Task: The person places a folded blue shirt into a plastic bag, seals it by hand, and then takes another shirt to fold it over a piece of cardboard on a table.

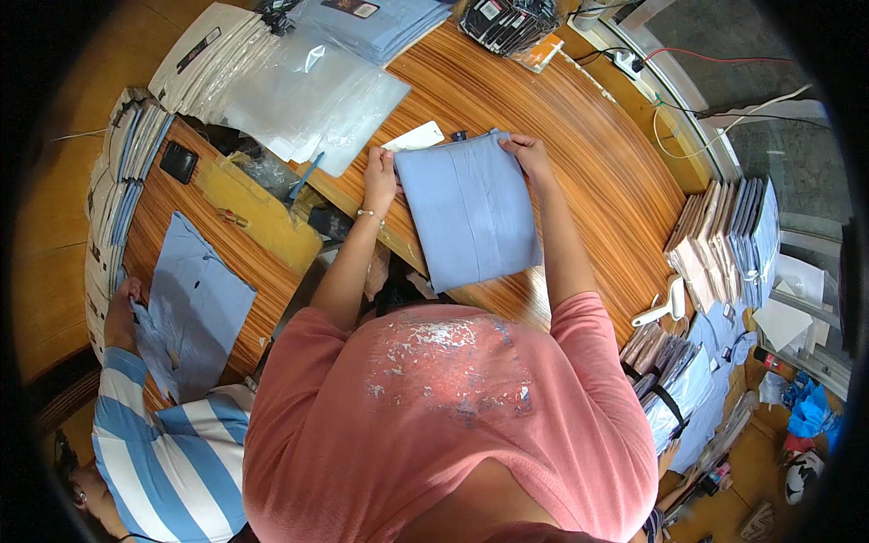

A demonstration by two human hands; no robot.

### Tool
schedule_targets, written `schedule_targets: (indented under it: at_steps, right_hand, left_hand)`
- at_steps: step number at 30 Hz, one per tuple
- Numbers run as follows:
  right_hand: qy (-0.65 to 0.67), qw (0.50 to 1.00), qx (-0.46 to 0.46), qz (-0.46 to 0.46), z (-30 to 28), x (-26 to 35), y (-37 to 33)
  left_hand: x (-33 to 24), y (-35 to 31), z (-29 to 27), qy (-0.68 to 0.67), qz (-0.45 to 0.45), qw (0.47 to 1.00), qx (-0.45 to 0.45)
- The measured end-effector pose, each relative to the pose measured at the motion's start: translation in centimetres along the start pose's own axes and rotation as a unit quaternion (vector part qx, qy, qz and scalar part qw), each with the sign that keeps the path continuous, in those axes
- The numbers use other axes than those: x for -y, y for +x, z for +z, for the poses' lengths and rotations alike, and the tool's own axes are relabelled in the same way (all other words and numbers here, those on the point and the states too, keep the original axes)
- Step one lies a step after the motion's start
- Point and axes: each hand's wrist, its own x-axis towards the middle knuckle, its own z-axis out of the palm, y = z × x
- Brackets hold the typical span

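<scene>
A folded blue shirt (472,213) lies in front of me, partly over the table's near edge, its plain side facing up. My left hand (380,181) pinches its far left corner, with the thumb on top. Its far right corner is between the fingers and thumb of my right hand (528,159). A white card tag (415,137) rests on the table just beyond the shirt, close to my left hand. Small dark clips or tabs stick out at the shirt's far edge.
Clear plastic bags (317,100) lie at the far left by packed shirts (204,63). A co-worker's hand (128,291) touches another blue shirt (201,290) at left. A black wallet or phone (178,162) is nearby. Right: a lint roller (663,306) and shirt stacks (724,240).
</scene>
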Motion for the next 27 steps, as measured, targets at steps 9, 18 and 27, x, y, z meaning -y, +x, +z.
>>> schedule_targets:
  at_steps: [9,18,27]
  right_hand:
    - [-0.233,0.956,-0.161,-0.078,1.0,-2.0,2.0]
    - [-0.341,0.926,-0.149,-0.062,1.6,1.1,1.4]
    - [0.026,0.959,-0.143,-0.245,-6.9,12.7,-20.5]
  left_hand:
    - [-0.2,0.5,-0.4,0.194,0.134,0.972,0.019]
    - [-2.7,2.0,-1.1,0.388,0.212,0.895,0.060]
    - [-19.5,-8.6,0.7,0.033,0.305,0.910,0.280]
